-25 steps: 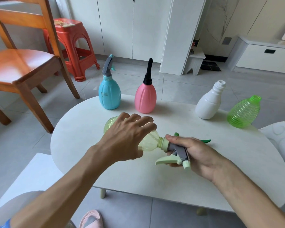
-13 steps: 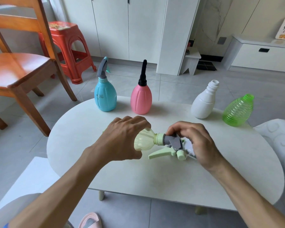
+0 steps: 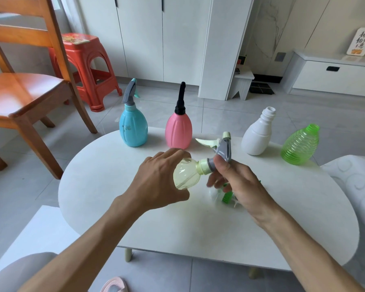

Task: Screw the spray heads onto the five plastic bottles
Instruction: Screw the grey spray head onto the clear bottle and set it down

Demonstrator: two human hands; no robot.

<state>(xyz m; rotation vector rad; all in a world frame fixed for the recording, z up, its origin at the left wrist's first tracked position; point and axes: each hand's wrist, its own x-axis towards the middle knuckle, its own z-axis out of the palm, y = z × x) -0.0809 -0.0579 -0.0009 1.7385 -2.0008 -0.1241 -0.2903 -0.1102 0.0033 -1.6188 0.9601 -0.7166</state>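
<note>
Yellow-tinted and see-through, the thin-walled plastic bottle (image 3: 187,175) lay tipped on its side at the centre of the frame in the head view, raised just above the round white table (image 3: 105,199). The left hand (image 3: 156,184) was wrapped around its bulbous body, while the right hand (image 3: 238,182) pinched the grey-and-pale-green trigger spray head (image 3: 222,148) just behind the pale collar at the neck. It looked empty, so probably very light, smooth enough to slip, and soft enough to dent under a hard squeeze; a broad hold on the belly seemed wisest, with turning force put through the stiff collar, not the thin trigger lever. Under the right hand, low and right of centre, a bright green spray head (image 3: 227,196) lay on the table, partly hidden. Across the upper middle stood a blue bottle (image 3: 132,129) and a pink bottle (image 3: 178,131), both capped, then a white bottle (image 3: 256,138) and a ribbed green bottle (image 3: 299,147), necks bare.
</note>
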